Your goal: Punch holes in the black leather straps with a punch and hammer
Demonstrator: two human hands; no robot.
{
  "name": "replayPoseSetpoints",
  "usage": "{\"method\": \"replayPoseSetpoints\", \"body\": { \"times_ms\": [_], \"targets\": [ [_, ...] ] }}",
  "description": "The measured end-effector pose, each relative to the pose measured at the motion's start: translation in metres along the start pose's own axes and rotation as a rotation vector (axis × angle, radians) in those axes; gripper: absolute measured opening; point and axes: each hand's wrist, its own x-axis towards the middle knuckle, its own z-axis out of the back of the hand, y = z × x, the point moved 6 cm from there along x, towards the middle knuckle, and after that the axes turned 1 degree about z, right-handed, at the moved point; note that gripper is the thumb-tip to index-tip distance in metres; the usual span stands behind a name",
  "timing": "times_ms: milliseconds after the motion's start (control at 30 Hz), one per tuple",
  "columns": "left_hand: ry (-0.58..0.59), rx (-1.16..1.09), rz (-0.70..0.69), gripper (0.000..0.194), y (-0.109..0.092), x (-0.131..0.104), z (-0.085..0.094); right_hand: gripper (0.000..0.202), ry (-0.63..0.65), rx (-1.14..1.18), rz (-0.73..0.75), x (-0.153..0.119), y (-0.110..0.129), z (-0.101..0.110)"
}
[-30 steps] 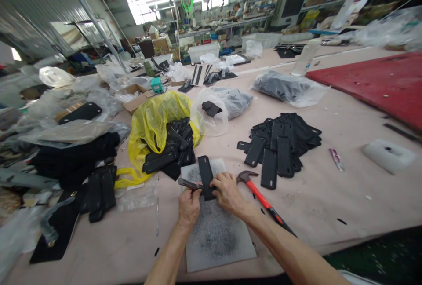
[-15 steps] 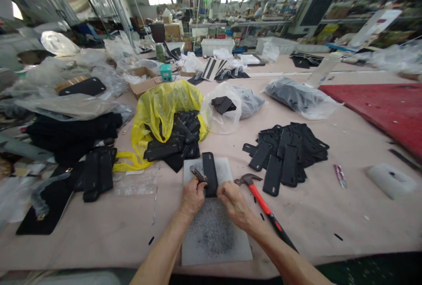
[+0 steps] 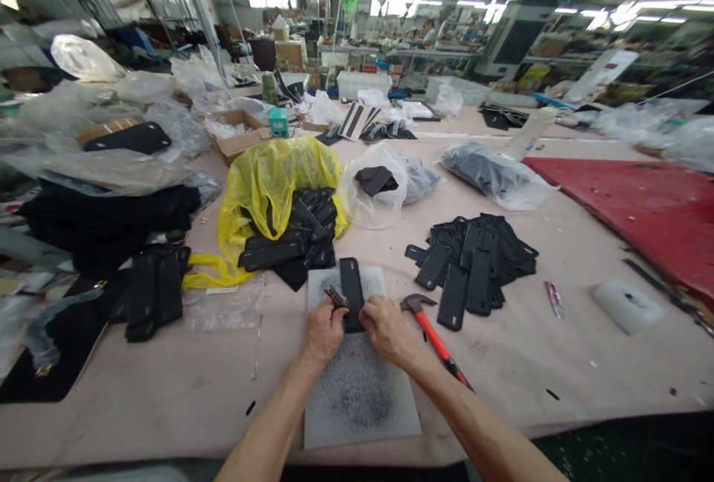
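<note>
A metal hand punch is gripped in my left hand, its tip end resting over the left edge of a black strip. The strip, with a small slot near its far end, lies lengthwise on a pale cutting board speckled with dark marks. My right hand is closed, its fingertips pinched at the strip's lower right edge; what lies under them is hidden. Right of that hand rests a claw hammer with a red and black handle, partly behind my forearm.
To the right is a pile of slotted black strips. A yellow bag spills more black pieces behind the board, beside a clear bag. A small cutter, a white block and a thin metal rod lie about.
My right fingers have moved slightly left, further over the strip's edge. The view has swung a little to the right; the punch stays in my left hand.
</note>
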Motion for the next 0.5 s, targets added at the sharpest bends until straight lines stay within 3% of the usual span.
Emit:
{"method": "replayPoseSetpoints", "body": {
  "times_ms": [267,500],
  "targets": [
    [0.016,-0.145,0.005,0.02,-0.006,0.002,0.005,0.031,-0.196,0.052,-0.031,-0.038,-0.002,0.0],
    [0.062,-0.053,-0.086,0.021,-0.016,0.0,0.002,0.033,-0.265,0.161,-0.053,-0.042,-0.009,-0.003]
  ]
}}
